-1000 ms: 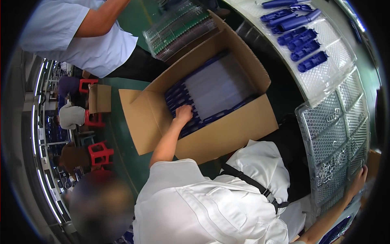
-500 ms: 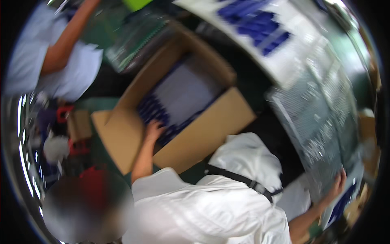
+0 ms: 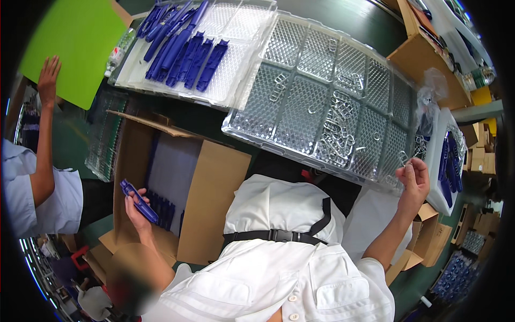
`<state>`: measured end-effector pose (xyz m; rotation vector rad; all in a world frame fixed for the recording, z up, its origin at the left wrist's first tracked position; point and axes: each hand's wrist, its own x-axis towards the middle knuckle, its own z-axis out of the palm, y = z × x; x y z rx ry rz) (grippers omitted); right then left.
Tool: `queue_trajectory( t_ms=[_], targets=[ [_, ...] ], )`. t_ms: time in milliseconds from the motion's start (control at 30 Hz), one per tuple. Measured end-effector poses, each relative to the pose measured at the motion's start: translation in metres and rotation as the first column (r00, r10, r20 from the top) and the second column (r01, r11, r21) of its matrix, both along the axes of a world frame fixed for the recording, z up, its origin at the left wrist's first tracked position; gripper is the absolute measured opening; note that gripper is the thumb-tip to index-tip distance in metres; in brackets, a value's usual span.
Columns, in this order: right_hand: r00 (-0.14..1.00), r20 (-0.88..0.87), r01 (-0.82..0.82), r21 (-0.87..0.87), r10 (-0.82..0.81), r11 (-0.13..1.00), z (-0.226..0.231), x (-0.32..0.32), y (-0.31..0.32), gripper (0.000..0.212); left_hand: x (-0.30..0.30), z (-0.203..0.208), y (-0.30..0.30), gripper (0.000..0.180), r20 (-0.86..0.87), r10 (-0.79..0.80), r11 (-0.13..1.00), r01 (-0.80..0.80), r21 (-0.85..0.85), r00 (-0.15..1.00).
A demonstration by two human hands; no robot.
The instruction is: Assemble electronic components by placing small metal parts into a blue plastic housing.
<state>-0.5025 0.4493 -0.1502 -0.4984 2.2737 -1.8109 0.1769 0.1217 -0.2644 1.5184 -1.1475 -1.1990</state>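
My left hand [image 3: 138, 213] is closed around a long blue plastic housing [image 3: 140, 203], held tilted over an open cardboard box [image 3: 212, 188]. More blue housings [image 3: 162, 210] lie inside the box beside a pale sheet [image 3: 173, 170]. My right hand [image 3: 415, 180] pinches a small bent metal wire clip [image 3: 403, 158] between thumb and fingers, at the right end of a clear compartment tray [image 3: 256, 110]. Loose metal clips [image 3: 337, 129] are heaped in one of its middle compartments; a few lie in others.
A white tray [image 3: 228, 88] at the far side carries several blue housings [image 3: 185, 56]. On the right stands a white container [image 3: 446, 201] with blue pieces. At left, a co-worker's hand [image 3: 49, 75] rests on a green board [image 3: 72, 45]. A small bottle [image 3: 115, 58] lies beside it.
My view has swung to the right. My left hand has come up out of the box with a blue housing. My right hand now pinches a metal clip by the tray.
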Motion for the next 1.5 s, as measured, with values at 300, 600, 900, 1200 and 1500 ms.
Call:
queue_trajectory(
  t_ms=[300,600,900,1200,1500],
  targets=[
    [0.992,0.028,-0.117,-0.235,0.127,0.965,0.003,0.036,0.028,0.018,-0.301,0.072,0.063,0.049,-0.871,-0.308,0.541,0.823,0.171,0.383],
    [0.979,-0.002,-0.202,-0.179,0.205,0.963,0.042,0.081,0.009,0.024,-0.438,0.076,0.116,0.050,-0.940,-0.300,-0.023,0.983,0.181,0.166],
    [0.765,-0.421,-0.340,0.378,0.487,0.861,0.062,0.088,-0.042,0.017,-0.445,0.083,0.128,0.060,-0.737,-0.676,-0.059,0.997,0.058,0.003],
    [0.784,-0.339,-0.310,0.511,0.519,0.802,0.054,0.100,-0.060,0.016,-0.439,0.082,0.124,0.059,-0.606,-0.795,-0.030,0.999,-0.017,-0.034],
    [0.773,-0.295,-0.320,0.582,0.561,0.748,0.044,0.099,-0.067,0.015,-0.439,0.078,0.118,0.053,-0.529,-0.849,0.004,1.000,0.004,0.005]
  ],
)
